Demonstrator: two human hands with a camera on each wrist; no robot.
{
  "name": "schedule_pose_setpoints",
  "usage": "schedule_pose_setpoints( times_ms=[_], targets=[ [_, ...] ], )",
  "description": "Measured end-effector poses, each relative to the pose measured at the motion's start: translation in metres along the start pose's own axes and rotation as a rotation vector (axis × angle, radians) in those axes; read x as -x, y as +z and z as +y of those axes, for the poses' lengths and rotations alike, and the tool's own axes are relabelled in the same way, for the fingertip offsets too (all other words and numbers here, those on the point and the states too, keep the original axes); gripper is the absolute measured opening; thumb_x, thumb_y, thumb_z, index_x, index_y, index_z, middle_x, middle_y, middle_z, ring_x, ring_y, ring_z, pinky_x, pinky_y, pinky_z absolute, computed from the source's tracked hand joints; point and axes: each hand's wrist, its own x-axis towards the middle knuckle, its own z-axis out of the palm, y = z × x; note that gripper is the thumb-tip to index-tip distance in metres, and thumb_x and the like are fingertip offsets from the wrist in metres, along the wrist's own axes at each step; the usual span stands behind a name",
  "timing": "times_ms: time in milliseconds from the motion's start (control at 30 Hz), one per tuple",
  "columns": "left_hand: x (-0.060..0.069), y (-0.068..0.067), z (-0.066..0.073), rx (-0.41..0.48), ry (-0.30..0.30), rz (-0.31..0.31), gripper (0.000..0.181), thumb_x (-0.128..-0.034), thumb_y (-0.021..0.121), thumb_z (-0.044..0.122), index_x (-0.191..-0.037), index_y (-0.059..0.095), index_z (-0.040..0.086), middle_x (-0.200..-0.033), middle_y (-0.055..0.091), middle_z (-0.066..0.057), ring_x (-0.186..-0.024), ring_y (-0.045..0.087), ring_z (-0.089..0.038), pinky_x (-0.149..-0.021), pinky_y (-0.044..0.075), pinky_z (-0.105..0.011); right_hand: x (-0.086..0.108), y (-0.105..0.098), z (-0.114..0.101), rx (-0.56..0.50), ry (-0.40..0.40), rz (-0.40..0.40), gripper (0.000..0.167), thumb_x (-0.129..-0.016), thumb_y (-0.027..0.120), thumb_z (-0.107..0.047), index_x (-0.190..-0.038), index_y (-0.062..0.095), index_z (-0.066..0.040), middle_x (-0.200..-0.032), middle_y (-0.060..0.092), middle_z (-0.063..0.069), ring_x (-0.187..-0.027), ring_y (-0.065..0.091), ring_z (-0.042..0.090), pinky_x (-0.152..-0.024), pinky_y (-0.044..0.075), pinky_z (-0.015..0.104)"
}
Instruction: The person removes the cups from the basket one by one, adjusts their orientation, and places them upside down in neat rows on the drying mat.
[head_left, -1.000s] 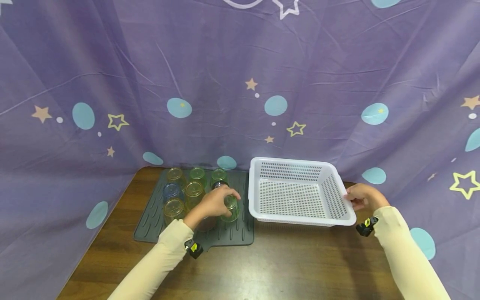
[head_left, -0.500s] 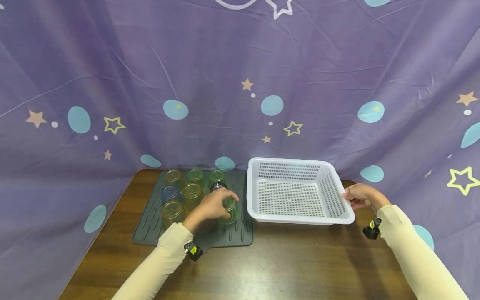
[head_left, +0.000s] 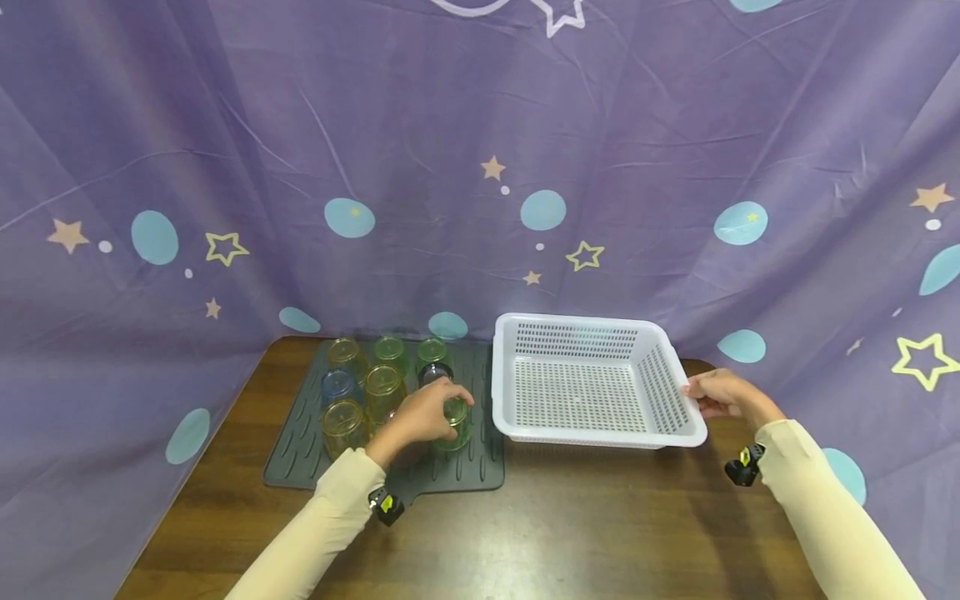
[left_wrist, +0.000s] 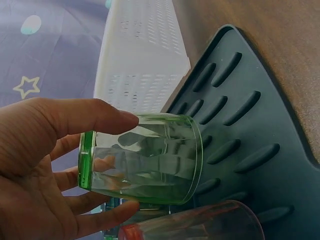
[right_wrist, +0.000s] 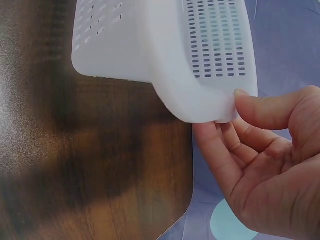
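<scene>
In the head view a white plastic basket (head_left: 592, 440) stands on the table, perforated and with nothing inside. My right hand (head_left: 723, 393) pinches its right rim; in the right wrist view the thumb lies on top of the rim (right_wrist: 210, 102) and fingers curl beneath. My left hand (head_left: 427, 412) holds a green drinking glass (left_wrist: 150, 165), thumb on one side and fingers round the other. That glass is base up on the grey drying mat (head_left: 468, 475). A pinkish glass (left_wrist: 200, 222) lies close beside it, partly hidden by the hand in the head view.
Several upturned glasses share the mat: yellow (head_left: 343, 421), blue (head_left: 339, 383), green (head_left: 390, 350) and a dark one (head_left: 435, 372) near my left fingers. The wooden table (head_left: 570, 525) extends in front. A purple curtain (head_left: 420, 125) hangs behind.
The view has shifted slightly. Both hands keep almost the same places, the left at the green glass and the right on the basket rim.
</scene>
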Motion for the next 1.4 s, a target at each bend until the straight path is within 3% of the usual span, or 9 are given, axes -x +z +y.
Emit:
schedule_pose_setpoints(
  times_ms=[267,633,867,1200,1400],
  targets=[
    [-0.002,0.004,0.001,-0.061,0.025,0.001,0.057,-0.0613,0.089,0.0,-0.112,0.073,0.022,-0.112,0.064,-0.001,-0.092,0.06,-0.02,-0.069,0.052,-0.039,-0.004,0.0,-0.002,0.003,0.006,0.017,0.05,-0.1,0.054,-0.007,-0.136,0.041,0.023,-0.089,0.077,0.005,-0.077,0.073,0.013,-0.073,0.063,0.033],
    [-0.009,0.016,-0.004,-0.157,0.083,-0.015,0.057,-0.0586,0.085,-0.002,-0.11,0.073,0.019,-0.103,0.065,-0.002,-0.079,0.055,-0.018,-0.059,0.048,-0.035,-0.003,-0.001,-0.005,0.026,0.023,0.04,0.048,-0.1,0.054,-0.006,-0.135,0.043,0.024,-0.086,0.076,0.005,-0.075,0.073,0.013,-0.072,0.063,0.034],
    [-0.009,0.021,-0.003,-0.206,0.092,-0.025,0.054,-0.0594,0.088,0.001,-0.108,0.072,0.018,-0.101,0.066,-0.002,-0.088,0.061,-0.021,-0.067,0.054,-0.042,-0.003,0.001,-0.005,0.039,0.03,0.044,0.048,-0.099,0.055,-0.005,-0.136,0.044,0.024,-0.087,0.077,0.008,-0.075,0.073,0.015,-0.07,0.063,0.034],
    [-0.007,0.028,-0.001,-0.253,0.098,-0.009,0.053,-0.0599,0.085,0.0,-0.107,0.07,0.018,-0.102,0.064,-0.002,-0.089,0.06,-0.025,-0.064,0.054,-0.046,-0.002,0.001,-0.006,0.023,0.046,0.051,0.045,-0.1,0.054,-0.006,-0.133,0.046,0.023,-0.081,0.075,0.003,-0.072,0.072,0.013,-0.069,0.063,0.033],
    [-0.005,0.029,-0.001,-0.252,0.096,-0.007,0.054,-0.0582,0.086,-0.001,-0.106,0.07,0.018,-0.101,0.064,-0.002,-0.09,0.06,-0.026,-0.063,0.054,-0.047,-0.001,0.0,-0.005,0.017,0.048,0.011,0.043,-0.1,0.054,-0.006,-0.132,0.046,0.022,-0.082,0.075,0.004,-0.072,0.072,0.013,-0.068,0.063,0.032]
  ],
)
